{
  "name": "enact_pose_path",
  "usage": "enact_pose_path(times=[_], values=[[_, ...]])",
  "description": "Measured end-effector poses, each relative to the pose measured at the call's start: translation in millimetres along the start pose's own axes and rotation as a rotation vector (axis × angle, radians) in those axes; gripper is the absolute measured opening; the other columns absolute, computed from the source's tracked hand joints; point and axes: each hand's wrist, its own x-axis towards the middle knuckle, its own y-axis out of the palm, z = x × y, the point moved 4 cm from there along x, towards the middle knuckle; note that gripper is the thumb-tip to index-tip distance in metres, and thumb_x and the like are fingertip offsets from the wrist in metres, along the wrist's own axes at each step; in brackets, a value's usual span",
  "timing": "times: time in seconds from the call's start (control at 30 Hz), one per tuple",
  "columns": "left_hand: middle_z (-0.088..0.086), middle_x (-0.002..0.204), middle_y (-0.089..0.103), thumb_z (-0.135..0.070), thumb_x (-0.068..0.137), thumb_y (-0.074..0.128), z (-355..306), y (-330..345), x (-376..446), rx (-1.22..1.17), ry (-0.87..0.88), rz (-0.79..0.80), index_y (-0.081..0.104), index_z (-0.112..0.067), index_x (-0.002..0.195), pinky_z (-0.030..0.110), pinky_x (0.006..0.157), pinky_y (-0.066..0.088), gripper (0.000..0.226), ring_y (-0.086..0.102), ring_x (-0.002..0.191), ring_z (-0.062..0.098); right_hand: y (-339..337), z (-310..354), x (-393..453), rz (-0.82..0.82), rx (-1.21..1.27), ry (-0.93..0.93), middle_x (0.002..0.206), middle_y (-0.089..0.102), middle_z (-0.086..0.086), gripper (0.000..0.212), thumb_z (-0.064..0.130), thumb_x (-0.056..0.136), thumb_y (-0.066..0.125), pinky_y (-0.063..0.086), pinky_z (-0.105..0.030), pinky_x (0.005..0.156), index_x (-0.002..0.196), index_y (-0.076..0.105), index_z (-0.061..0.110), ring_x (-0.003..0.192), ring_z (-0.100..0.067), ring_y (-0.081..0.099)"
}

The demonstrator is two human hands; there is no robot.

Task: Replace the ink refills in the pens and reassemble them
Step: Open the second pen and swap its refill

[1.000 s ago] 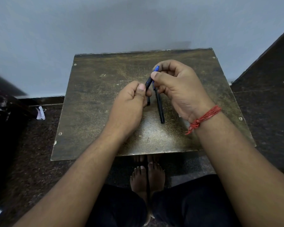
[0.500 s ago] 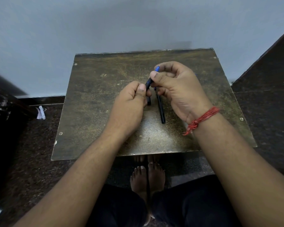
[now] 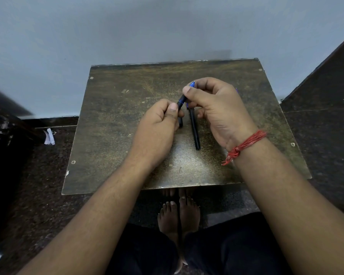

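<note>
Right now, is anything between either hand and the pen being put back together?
Nothing visible. Both hands already hold that pen: the left hand grips its lower barrel and the right hand pinches the blue-tipped upper end. A second black pen lies on the table just beside them, not in the way.

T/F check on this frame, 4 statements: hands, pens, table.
1. Both hands hold one pen between them. True: the left hand grips the lower end of the held pen and the right hand pinches its blue-tipped upper end.
2. A second dark pen lies on the table. True.
3. The red thread band is on the left wrist. False: it is on the right wrist.
4. The table stands away from any wall. False: its far edge is against the wall.
</note>
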Motion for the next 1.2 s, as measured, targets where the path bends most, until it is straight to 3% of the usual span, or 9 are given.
enact_pose_path(times=[0.27, 0.37, 0.5, 0.63, 0.77, 0.83, 1.0, 1.1, 1.2], values=[[-0.009, 0.06, 0.051, -0.032, 0.11, 0.043, -0.2, -0.1, -1.3, 0.002, 0.0, 0.005, 0.062, -0.008, 0.1, 0.026, 0.05, 0.03, 0.033, 0.038, 0.049, 0.006, -1.5, 4.7, -0.9, -0.008, 0.131, 0.054, 0.096, 0.078, -0.01, 0.023, -0.001, 0.087, 0.057, 0.042, -0.025, 0.062, 0.098, 0.073, 0.012, 0.087, -0.02, 0.064], [-0.008, 0.06, 0.049, -0.029, 0.111, 0.041, -0.8, -0.1, -1.6, 0.004, -0.006, -0.01, 0.063, -0.007, 0.1, 0.024, 0.049, 0.03, 0.033, 0.037, 0.049, 0.006, -0.3, 1.8, -0.6, -0.002, 0.135, 0.079, 0.101, 0.076, -0.01, 0.014, 0.009, 0.091, 0.064, 0.043, -0.025, 0.061, 0.103, 0.07, 0.01, 0.085, -0.018, 0.063], [-0.009, 0.059, 0.05, -0.032, 0.11, 0.041, -0.1, -0.8, -1.3, 0.013, -0.005, -0.009, 0.064, -0.01, 0.098, 0.026, 0.05, 0.03, 0.034, 0.038, 0.048, 0.004, 0.1, -2.8, 0.5, -0.018, 0.032, 0.059, 0.084, 0.067, -0.004, 0.014, 0.028, 0.084, 0.077, 0.043, -0.024, 0.055, 0.085, 0.065, 0.021, 0.073, -0.014, 0.061], [-0.009, 0.06, 0.049, -0.031, 0.11, 0.04, -0.7, -1.1, -2.3, 0.023, -0.01, -0.015, 0.064, -0.01, 0.098, 0.026, 0.05, 0.031, 0.035, 0.037, 0.049, 0.004, 0.6, 0.7, -0.9, 0.012, 0.084, 0.047, 0.083, 0.069, -0.003, 0.004, 0.011, 0.09, 0.07, 0.044, -0.024, 0.059, 0.089, 0.071, 0.016, 0.075, -0.014, 0.061], [-0.009, 0.061, 0.05, -0.031, 0.111, 0.039, -2.1, -1.0, -2.5, 0.034, -0.013, -0.019, 0.065, -0.011, 0.098, 0.023, 0.048, 0.031, 0.034, 0.038, 0.048, 0.004, 1.5, 6.3, -4.4, 0.045, 0.196, 0.077, 0.098, 0.075, -0.015, 0.022, -0.007, 0.089, 0.056, 0.051, -0.024, 0.06, 0.105, 0.068, 0.003, 0.073, -0.018, 0.068], [-0.009, 0.06, 0.05, -0.03, 0.111, 0.039, -2.6, -1.1, -2.6, 0.036, -0.009, -0.019, 0.065, -0.012, 0.098, 0.023, 0.048, 0.031, 0.034, 0.038, 0.048, 0.003, 0.9, 4.3, -3.3, 0.033, 0.2, 0.074, 0.102, 0.075, -0.016, 0.02, -0.002, 0.089, 0.059, 0.052, -0.025, 0.062, 0.107, 0.067, 0.005, 0.076, -0.019, 0.068], [-0.01, 0.06, 0.049, -0.032, 0.111, 0.039, -2.4, -1.7, -3.4, 0.043, -0.014, -0.014, 0.064, -0.009, 0.1, 0.023, 0.049, 0.031, 0.036, 0.037, 0.047, 0.002, 0.2, -3.0, 0.2, -0.024, 0.02, 0.038, 0.084, 0.068, -0.005, 0.019, 0.029, 0.077, 0.079, 0.047, -0.029, 0.06, 0.087, 0.066, 0.019, 0.078, -0.017, 0.063], [-0.009, 0.061, 0.049, -0.031, 0.111, 0.039, -3.2, -1.5, -3.5, 0.043, -0.015, -0.015, 0.064, -0.007, 0.1, 0.023, 0.049, 0.032, 0.036, 0.038, 0.048, 0.002, -0.2, -0.6, -0.1, 0.005, 0.019, 0.027, 0.084, 0.07, -0.002, 0.005, 0.017, 0.085, 0.074, 0.047, -0.027, 0.06, 0.088, 0.07, 0.017, 0.077, -0.014, 0.064], [-0.008, 0.062, 0.05, -0.03, 0.111, 0.039, -4.6, -1.8, -3.4, 0.054, -0.017, -0.019, 0.064, -0.008, 0.101, 0.022, 0.049, 0.032, 0.035, 0.038, 0.048, 0.003, -0.7, 3.5, -2.7, 0.036, 0.082, 0.048, 0.095, 0.076, -0.009, 0.018, 0.001, 0.09, 0.061, 0.049, -0.026, 0.066, 0.098, 0.074, 0.01, 0.079, -0.016, 0.067]])
